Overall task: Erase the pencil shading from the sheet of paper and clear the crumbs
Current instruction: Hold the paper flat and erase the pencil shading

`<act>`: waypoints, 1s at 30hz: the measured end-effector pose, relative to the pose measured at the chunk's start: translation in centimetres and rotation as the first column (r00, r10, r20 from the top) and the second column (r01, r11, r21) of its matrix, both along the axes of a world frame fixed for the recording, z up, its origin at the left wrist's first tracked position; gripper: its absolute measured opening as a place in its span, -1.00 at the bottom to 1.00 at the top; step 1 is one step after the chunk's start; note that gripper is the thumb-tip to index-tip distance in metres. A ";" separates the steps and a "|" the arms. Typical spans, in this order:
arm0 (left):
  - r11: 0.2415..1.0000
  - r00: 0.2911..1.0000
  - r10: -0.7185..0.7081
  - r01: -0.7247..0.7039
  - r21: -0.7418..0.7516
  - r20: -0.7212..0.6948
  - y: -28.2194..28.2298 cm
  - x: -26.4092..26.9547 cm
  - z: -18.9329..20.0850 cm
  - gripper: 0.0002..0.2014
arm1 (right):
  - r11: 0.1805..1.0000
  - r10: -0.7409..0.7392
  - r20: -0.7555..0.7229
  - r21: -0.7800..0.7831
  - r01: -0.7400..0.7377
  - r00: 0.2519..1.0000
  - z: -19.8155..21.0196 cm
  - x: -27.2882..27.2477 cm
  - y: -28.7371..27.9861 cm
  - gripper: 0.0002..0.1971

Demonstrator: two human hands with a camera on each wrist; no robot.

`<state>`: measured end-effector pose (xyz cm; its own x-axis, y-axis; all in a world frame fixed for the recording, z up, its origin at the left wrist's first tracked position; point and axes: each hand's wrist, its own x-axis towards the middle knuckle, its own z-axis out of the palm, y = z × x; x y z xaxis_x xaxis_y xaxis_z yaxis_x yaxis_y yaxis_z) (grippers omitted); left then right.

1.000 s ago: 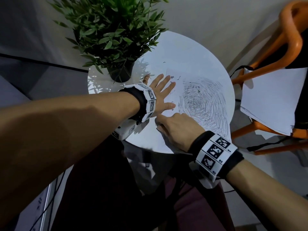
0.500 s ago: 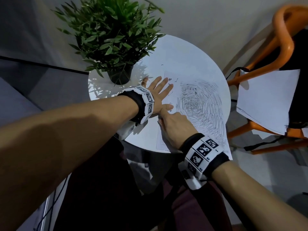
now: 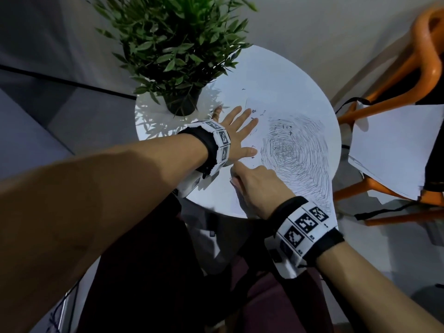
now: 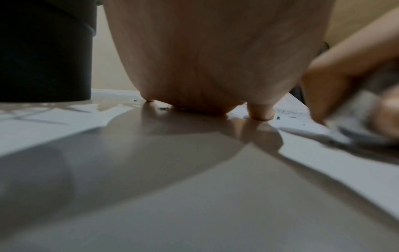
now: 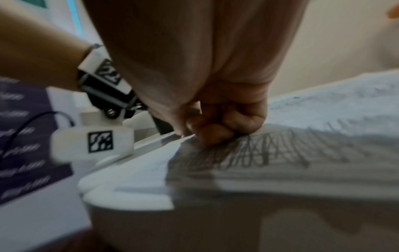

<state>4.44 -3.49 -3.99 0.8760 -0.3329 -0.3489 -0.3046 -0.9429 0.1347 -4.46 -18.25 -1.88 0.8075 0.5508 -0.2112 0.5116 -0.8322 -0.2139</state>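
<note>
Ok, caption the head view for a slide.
Left hand flat on the sheet, right hand rubbing beside the pencil shading.

The white sheet of paper (image 3: 276,111) lies flat on the round white table (image 3: 276,68), covered in swirling grey pencil shading (image 3: 295,150) (dark crumbs (image 3: 254,111) dot its far-left corner).
</note>
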 end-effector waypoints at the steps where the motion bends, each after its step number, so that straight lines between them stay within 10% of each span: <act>1: 1.000 1.000 -0.001 0.001 0.012 0.006 -0.1 0.0 0.1 -0.20 | 0.999 -0.018 -0.015 0.047 0.019 1.000 0.1 0.2 -0.1 -0.73; 9: 0.999 0.998 -0.003 0.001 0.040 0.061 0.0 0.1 -0.4 -0.22 | 0.988 0.015 -0.061 0.154 -0.005 0.998 -0.1 -0.1 -0.7 -0.80; 13: 0.999 0.998 -0.004 0.002 0.037 0.062 -0.1 0.0 -0.5 -0.21 | 0.802 -0.265 -0.224 0.489 0.343 0.938 0.3 1.1 -4.5 -0.75; 24: 0.997 0.993 0.014 -0.005 -0.075 0.116 0.1 -0.7 0.6 -0.13 | 0.905 -0.291 -0.200 0.260 0.337 0.936 0.0 0.0 -4.8 -0.69; 30: 0.950 0.990 -0.032 0.074 -0.304 0.141 0.9 -7.5 2.2 -0.46 | 0.910 -0.301 -0.161 0.246 0.334 0.940 0.2 0.1 -4.4 -0.68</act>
<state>-3.07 -2.63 -1.82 0.8854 -0.4529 -0.1044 -0.3880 -0.8439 0.3706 -4.33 -22.65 -1.69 0.9275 0.3179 -0.1966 0.1874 -0.8505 -0.4914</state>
